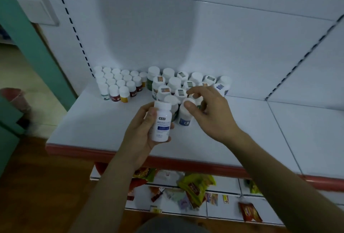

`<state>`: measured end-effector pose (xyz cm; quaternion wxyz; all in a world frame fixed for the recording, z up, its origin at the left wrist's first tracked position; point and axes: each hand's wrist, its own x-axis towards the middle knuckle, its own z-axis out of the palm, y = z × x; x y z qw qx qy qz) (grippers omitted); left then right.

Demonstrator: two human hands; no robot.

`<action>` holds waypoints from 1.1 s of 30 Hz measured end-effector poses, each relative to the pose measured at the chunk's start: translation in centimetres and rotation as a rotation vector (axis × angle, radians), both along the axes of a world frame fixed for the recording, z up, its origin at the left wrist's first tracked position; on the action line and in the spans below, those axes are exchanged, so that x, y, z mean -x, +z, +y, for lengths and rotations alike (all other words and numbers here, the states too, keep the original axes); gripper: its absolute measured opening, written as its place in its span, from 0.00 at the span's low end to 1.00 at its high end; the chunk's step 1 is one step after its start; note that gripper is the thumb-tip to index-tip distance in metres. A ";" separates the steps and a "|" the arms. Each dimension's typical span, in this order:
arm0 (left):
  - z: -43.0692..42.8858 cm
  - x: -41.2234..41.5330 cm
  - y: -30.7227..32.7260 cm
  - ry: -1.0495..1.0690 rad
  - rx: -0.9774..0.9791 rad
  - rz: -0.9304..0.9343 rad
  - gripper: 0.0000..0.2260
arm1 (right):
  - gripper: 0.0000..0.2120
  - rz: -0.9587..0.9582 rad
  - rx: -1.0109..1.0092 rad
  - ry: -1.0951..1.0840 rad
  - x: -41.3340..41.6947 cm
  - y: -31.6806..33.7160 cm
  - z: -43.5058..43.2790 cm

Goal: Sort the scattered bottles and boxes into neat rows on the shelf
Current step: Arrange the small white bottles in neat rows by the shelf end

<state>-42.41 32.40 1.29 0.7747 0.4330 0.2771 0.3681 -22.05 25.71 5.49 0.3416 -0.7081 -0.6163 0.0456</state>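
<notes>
Left grip (141,132) is up front over the shelf (104,121), fingers and thumb wrapped round a white bottle with a blue label (162,123). It holds the bottle upright, cap on top, clear of the shelf surface and just in front of the bottle cluster. Right grip (210,110) is right beside it, with the thumb laid on the white cap of a second blue-labelled bottle (183,116) that stands on the shelf. The other fingers are spread loosely behind that cap and blurred, so I cannot tell whether this grip is closing on it or only touching.

Back left, hard against the white back panel (167,28), the small white-capped bottles (119,85) stand in tidy rows, with red, yellow and green labels showing on the front ones. To their right the larger white-capped bottles (176,82) crowd together less evenly, several with stickers on their caps. The second bottle stands at the near edge of that crowd.

The shelf carries a red front strip (186,164). Below it, a lower shelf (223,212) holds scattered snack packets (197,186). A green door frame (37,46) stands at far left.
</notes>
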 end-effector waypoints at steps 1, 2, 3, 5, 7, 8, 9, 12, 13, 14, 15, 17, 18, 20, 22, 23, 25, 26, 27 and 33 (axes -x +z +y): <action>0.0 -0.4 0.0 -0.023 -0.011 -0.004 0.19 | 0.14 0.167 -0.012 0.042 0.4 0.2 -0.2; 0.0 -0.8 0.0 -0.051 -0.018 -0.009 0.20 | 0.14 0.306 0.007 0.113 0.8 0.6 -0.3; -0.2 -1.3 0.1 -0.083 -0.029 -0.009 0.22 | 0.14 0.391 0.029 0.183 1.1 0.9 -0.5; -0.5 -2.2 0.1 -0.148 -0.058 0.013 0.25 | 0.14 0.436 0.049 0.261 1.3 1.3 -1.0; -0.9 -2.9 0.1 -0.188 -0.082 0.049 0.23 | 0.13 0.471 0.056 0.259 0.5 1.7 -1.7; -0.9 -3.1 0.1 -0.172 -0.119 0.088 0.21 | 0.13 0.472 0.046 0.242 -0.1 1.9 -2.2; -0.8 -3.3 0.0 -0.124 -0.201 0.154 0.19 | 0.12 0.448 0.034 0.208 -0.9 2.0 -2.7; 0.6 -3.3 -0.5 0.178 -0.555 0.433 0.07 | 0.12 0.228 0.039 0.034 -3.8 2.0 -4.1; 1.0 -3.3 -0.8 0.276 -0.629 0.522 0.06 | 0.13 0.131 0.053 -0.014 -4.6 2.0 -4.3; 1.5 -3.3 -1.2 0.338 -0.670 0.584 0.09 | 0.14 0.054 0.068 -0.038 -5.0 1.8 -4.2; 1.8 -3.5 -1.6 0.358 -0.690 0.626 0.14 | 0.15 -0.008 0.078 -0.040 -5.2 1.6 -4.0; 1.9 -4.0 -2.4 0.296 -0.689 0.696 0.31 | 0.16 -0.099 0.093 -0.022 -5.0 0.9 -3.4; 1.8 -4.4 -2.7 0.258 -0.690 0.726 0.39 | 0.16 -0.120 0.102 -0.024 -4.8 0.5 -3.0; 1.6 -5.2 -3.3 0.235 -0.722 0.775 0.47 | 0.18 -0.144 0.112 -0.049 -4.5 -0.2 -2.4; 1.6 -5.9 -3.8 0.268 -0.770 0.850 0.49 | 0.19 -0.163 0.125 -0.083 -4.2 -0.8 -1.9; 1.7 -6.1 -3.9 0.285 -0.779 0.878 0.49 | 0.19 -0.172 0.133 -0.096 -4.1 -1.1 -1.7; 1.9 -6.4 -4.1 0.314 -0.781 0.898 0.49 | 0.19 -0.190 0.148 -0.115 -3.9 -1.5 -1.4; 2.0 -6.5 -4.3 0.319 -0.781 0.900 0.49 | 0.19 -0.198 0.156 -0.126 -3.9 -1.7 -1.4; 2.0 -6.5 -4.4 0.321 -0.783 0.903 0.49 | 0.19 -0.206 0.164 -0.137 -3.8 -2.0 -1.4; 1.7 -6.6 -4.5 0.340 -0.794 0.903 0.49 | 0.21 -0.134 0.116 -0.174 -3.4 -3.6 -1.6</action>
